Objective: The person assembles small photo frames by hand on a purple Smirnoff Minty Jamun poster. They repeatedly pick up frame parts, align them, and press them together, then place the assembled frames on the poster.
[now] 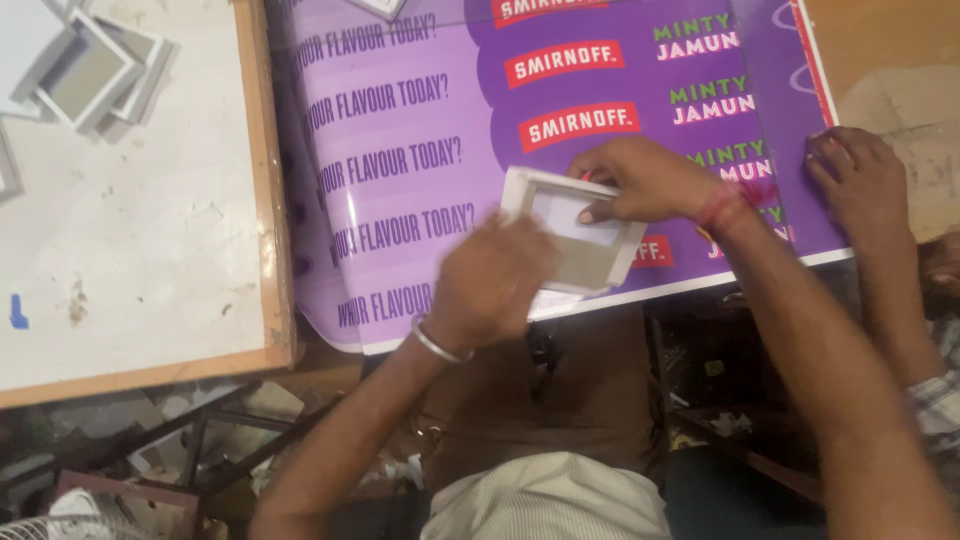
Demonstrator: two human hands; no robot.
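A small white rectangular frame [590, 262] with a grey middle lies on a large purple printed sheet [400, 180]. My left hand [490, 285], with a metal bangle at the wrist, grips the frame's near left edge. My right hand [640, 180], with a red thread at the wrist, holds the frame's far edge, and its thumb presses on the frame's pale inner panel. The frame lies tilted near the sheet's front edge.
Another person's hand [855, 175] presses on the sheet's right edge. A white board with a wooden rim [262, 200] lies to the left and carries several similar frames [95, 70] at its far corner. Metal bars and scraps [200, 450] lie below the table edge.
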